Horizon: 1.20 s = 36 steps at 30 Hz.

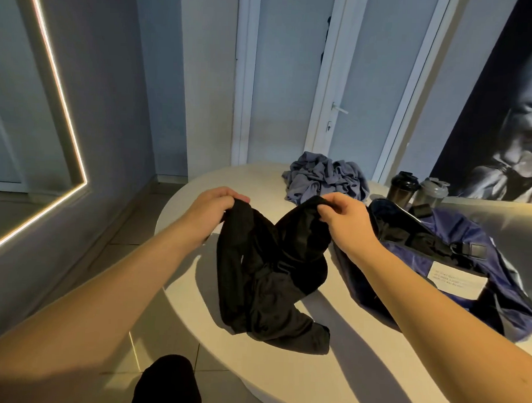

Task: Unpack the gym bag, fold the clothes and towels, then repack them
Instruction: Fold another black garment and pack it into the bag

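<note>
Both left hand, right hand pinch black garment; bag label seemingly illegible.

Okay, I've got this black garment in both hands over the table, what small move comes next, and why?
Probably draw the left hand and right hand apart and lift: the black garment sags twisted between them, its lower end bunched on the table, so it isn't flat enough to fold.

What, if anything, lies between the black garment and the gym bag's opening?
Nothing visible. The left hand and right hand hold the black garment right beside the open gym bag; the crumpled grey cloth lies farther back, off that path.
</note>
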### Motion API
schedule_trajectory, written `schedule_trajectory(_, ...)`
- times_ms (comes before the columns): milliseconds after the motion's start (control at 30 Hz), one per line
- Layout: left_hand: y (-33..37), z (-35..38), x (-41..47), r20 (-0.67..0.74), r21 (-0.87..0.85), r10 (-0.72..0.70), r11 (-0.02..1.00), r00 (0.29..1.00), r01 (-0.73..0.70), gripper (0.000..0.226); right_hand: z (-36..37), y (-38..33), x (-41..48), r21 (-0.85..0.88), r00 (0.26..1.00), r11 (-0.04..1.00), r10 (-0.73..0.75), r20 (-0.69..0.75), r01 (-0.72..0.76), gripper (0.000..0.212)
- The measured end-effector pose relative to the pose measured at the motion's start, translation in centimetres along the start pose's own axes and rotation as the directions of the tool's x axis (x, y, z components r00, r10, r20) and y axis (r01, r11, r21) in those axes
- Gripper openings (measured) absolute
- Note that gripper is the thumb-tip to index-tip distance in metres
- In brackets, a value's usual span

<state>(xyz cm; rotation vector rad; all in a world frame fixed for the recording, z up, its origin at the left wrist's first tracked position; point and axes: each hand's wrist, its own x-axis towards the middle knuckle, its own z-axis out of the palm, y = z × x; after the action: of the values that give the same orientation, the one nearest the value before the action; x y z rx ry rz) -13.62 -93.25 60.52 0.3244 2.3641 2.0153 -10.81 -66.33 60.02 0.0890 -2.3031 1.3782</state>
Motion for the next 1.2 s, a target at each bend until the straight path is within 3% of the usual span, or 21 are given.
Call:
schedule_trajectory(100, 1.1, 0.1, 1.3, 0.005, 0.091, -0.002, 0.996, 1.000, 0.002, 0.026, 0.4, -0.6, 0.4, 0.055, 0.996, 0.998, -0.029, 0.087, 0.024, 0.023)
schedule_trajectory(167, 0.3, 0.0, 2.1, -0.050, 0.342, -0.029, 0.939, 0.998, 0.044, 0.039, 0.9, -0.6, 0.6, 0.053, 0.988, 0.997, -0.061, 0.145, 0.054, 0.024)
schedule_trajectory(200, -0.6, -0.2, 2.7, -0.082, 0.545, -0.040, 0.835, 0.996, 0.078, 0.043, 1.2, -0.5, 0.5, 0.071, 0.979, 0.996, -0.061, 0.195, 0.048, 0.023)
schedule_trajectory(267, -2.5, 0.0, 2.9, -0.091, 0.854, -0.031, 0.512, 0.995, 0.094, 0.039, 1.7, -0.1, 0.3, 0.072, 0.951, 0.997, -0.022, 0.308, 0.000, 0.026)
schedule_trajectory(300, -3.4, 0.3, 2.9, -0.064, 0.878, -0.022, 0.475, 0.998, 0.067, 0.040, 1.9, 0.2, 0.2, 0.035, 0.933, 0.999, 0.003, 0.359, -0.016, 0.029)
schedule_trajectory(400, -4.8, 1.8, 2.3, 0.176, 0.602, -0.025, 0.793, 0.984, -0.088, 0.073, 2.3, 1.3, -0.3, -0.045, 0.893, 0.997, 0.074, 0.444, -0.061, 0.037)
schedule_trajectory(433, -5.2, 2.6, 2.1, 0.266, 0.522, -0.029, 0.845, 0.963, -0.119, 0.086, 2.5, 1.6, -0.3, -0.055, 0.902, 0.995, 0.099, 0.421, -0.083, 0.037)
schedule_trajectory(533, -6.7, 4.7, 2.4, 0.430, 0.535, -0.069, 0.822, 0.900, -0.192, 0.114, 3.0, 3.5, -0.3, -0.160, 0.940, 0.973, 0.205, 0.272, -0.166, 0.040)
schedule_trajectory(600, -7.9, 5.4, 3.0, 0.479, 0.632, -0.094, 0.727, 0.873, -0.268, 0.097, 3.4, 4.9, -0.7, -0.328, 0.904, 0.909, 0.345, 0.253, -0.255, 0.045)
schedule_trajectory(700, -9.0, 6.2, 3.8, 0.423, 0.698, 0.001, 0.637, 0.906, -0.327, 0.026, 4.1, 6.1, -2.3, -0.448, 0.788, 0.797, 0.552, 0.272, -0.404, 0.067)
schedule_trajectory(833, -7.9, 5.8, 4.0, 0.283, 0.504, 0.082, 0.835, 0.956, -0.221, 0.019, 4.9, 7.4, -2.9, -0.276, 0.770, 0.821, 0.567, 0.291, -0.500, 0.081)
schedule_trajectory(867, -7.5, 5.4, 3.9, 0.274, 0.425, 0.061, 0.888, 0.960, -0.178, 0.023, 5.1, 7.6, -2.7, -0.244, 0.777, 0.827, 0.560, 0.287, -0.506, 0.075)
schedule_trajectory(933, -6.8, 4.4, 4.0, 0.272, 0.245, 0.001, 0.967, 0.962, -0.070, 0.029, 5.2, 7.8, -2.4, -0.165, 0.798, 0.842, 0.540, 0.269, -0.514, 0.027)
schedule_trajectory(967, -6.6, 3.7, 4.3, 0.251, 0.154, -0.021, 0.988, 0.968, -0.019, 0.029, 5.1, 7.8, -2.2, -0.112, 0.800, 0.845, 0.532, 0.277, -0.524, 0.016)
schedule_trajectory(1033, -6.8, 1.8, 4.7, 0.212, -0.015, -0.039, 0.999, 0.977, 0.043, 0.031, 4.5, 7.7, -1.7, 0.010, 0.783, 0.829, 0.525, 0.334, -0.559, 0.028)
schedule_trajectory(1100, -7.1, -0.2, 4.7, 0.261, -0.140, -0.056, 0.986, 0.964, 0.095, 0.037, 3.6, 7.1, -1.5, 0.107, 0.750, 0.804, 0.486, 0.450, -0.585, 0.022)
schedule_trajectory(1133, -7.4, -1.0, 4.6, 0.307, -0.130, -0.074, 0.984, 0.949, 0.119, 0.045, 3.2, 6.9, -1.5, 0.138, 0.725, 0.794, 0.449, 0.523, -0.592, 0.021)
schedule_trajectory(1200, -7.7, -1.7, 4.2, 0.385, 0.123, -0.136, 0.988, 0.913, 0.095, 0.062, 2.9, 6.9, -1.8, 0.136, 0.654, 0.779, 0.401, 0.642, -0.612, 0.021)
